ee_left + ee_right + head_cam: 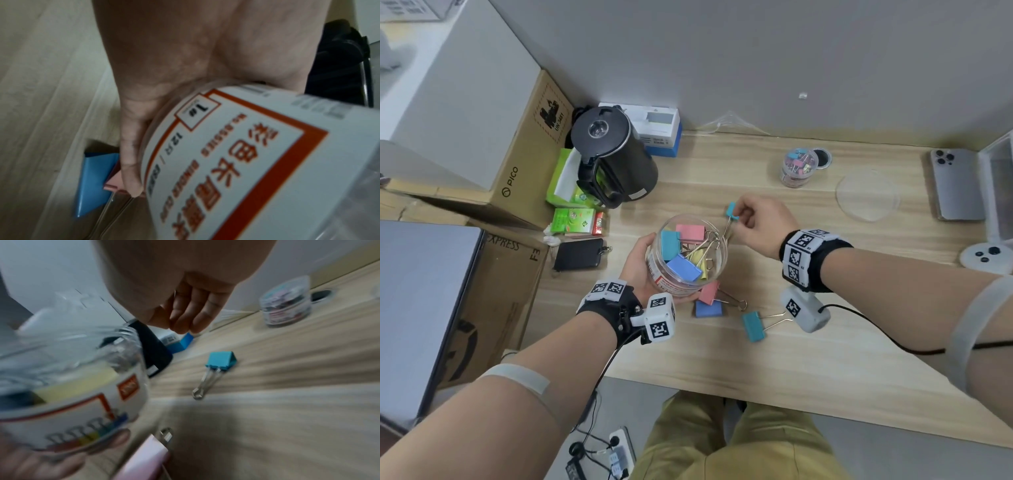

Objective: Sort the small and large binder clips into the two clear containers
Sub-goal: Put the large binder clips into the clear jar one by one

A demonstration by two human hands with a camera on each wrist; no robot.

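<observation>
My left hand (639,263) grips a large clear jar (671,281), tilted, with several big coloured binder clips inside. Its fingers (129,162) wrap the labelled wall (246,154). My right hand (755,222) hovers just right of the jar's rim, fingers curled (185,316). A teal clip (731,208) sits at its fingertips in the head view. In the right wrist view that clip (221,361) shows apart from the visible fingers, with thumb and index hidden. A pink clip (709,293), a blue clip (708,309) and a bigger teal clip (752,326) lie on the table. The small jar (798,168) of tiny clips stands at the back.
A black kettle (616,154), tea boxes and a black wallet (578,253) crowd the table's left end. A clear lid (868,195), a phone (955,185) and a white controller (984,257) lie to the right. Cardboard boxes stand beyond the left edge.
</observation>
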